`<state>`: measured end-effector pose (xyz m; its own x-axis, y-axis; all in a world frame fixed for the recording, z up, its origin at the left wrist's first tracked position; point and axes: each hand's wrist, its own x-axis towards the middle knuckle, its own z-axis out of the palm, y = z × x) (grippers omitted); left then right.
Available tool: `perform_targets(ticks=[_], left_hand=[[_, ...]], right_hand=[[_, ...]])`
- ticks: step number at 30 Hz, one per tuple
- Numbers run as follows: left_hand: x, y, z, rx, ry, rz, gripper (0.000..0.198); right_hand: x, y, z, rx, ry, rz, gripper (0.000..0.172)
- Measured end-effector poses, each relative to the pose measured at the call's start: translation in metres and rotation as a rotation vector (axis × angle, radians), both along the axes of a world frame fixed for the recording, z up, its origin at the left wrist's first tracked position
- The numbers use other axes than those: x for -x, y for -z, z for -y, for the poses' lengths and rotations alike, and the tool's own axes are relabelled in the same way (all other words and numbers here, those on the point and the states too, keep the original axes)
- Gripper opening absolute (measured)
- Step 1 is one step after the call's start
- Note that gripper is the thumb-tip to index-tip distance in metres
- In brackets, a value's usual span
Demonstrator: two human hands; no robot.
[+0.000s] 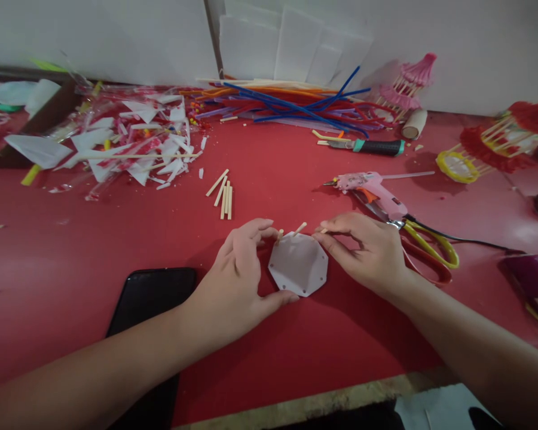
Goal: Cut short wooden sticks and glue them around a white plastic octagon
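A white eight-sided piece (pixel 298 263) with small dark holes near its edge lies on the red table. Two short wooden sticks (pixel 300 229) stand up from its far edge. My left hand (pixel 246 269) curves around the left side of the piece, thumb at the near edge and fingertips by the far-left stick. Between the thumb and fingers of my right hand (pixel 363 248) is another short wooden stick (pixel 324 230), held at the piece's far-right edge. Several loose sticks (pixel 226 200) lie beyond my left hand.
A pink glue gun (pixel 381 194), scissors (pixel 430 245) and a utility knife (pixel 376 147) lie to the right. Pipe cleaners (pixel 296 104) and paper scraps (pixel 138 137) fill the back. A black phone (pixel 152 298) lies under my left forearm. Stick-and-yarn models (pixel 488 146) stand at right.
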<state>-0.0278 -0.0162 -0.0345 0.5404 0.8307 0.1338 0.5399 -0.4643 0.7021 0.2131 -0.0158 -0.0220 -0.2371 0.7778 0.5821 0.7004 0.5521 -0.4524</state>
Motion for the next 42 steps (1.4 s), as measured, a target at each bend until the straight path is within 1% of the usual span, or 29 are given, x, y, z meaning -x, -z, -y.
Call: perform_targets(ticks=[6, 14, 21, 27, 33, 38, 42], left_hand=[[0.0003, 0.0017, 0.0002, -0.048, 0.009, -0.024, 0.094], [-0.0017, 0.0029, -0.0004, -0.032, 0.009, -0.018, 0.092], [-0.0009, 0.0027, -0.0009, -0.019, 0.0, 0.006, 0.095], [-0.0016, 0.0025, -0.0008, -0.012, 0.0, 0.046, 0.089], [-0.0021, 0.0019, -0.0018, -0.036, 0.017, 0.02, 0.092], [0.0008, 0.0023, -0.0009, -0.033, 0.018, -0.004, 0.092], [0.0021, 0.0025, -0.0003, -0.017, 0.018, 0.011, 0.086]], right_hand=[[0.0008, -0.0001, -0.0018, 0.013, -0.009, -0.009, 0.012], [-0.0003, 0.0021, -0.0005, 0.014, -0.032, 0.018, 0.01], [0.0014, 0.0022, -0.002, -0.02, -0.02, 0.054, 0.014], [0.0019, 0.0025, -0.002, -0.006, -0.037, 0.03, 0.015], [0.0003, 0.0035, -0.0036, 0.005, -0.055, 0.009, 0.012], [-0.001, 0.0032, -0.0035, 0.012, -0.058, 0.005, 0.014], [-0.0001, 0.0036, -0.002, 0.033, -0.048, -0.014, 0.013]])
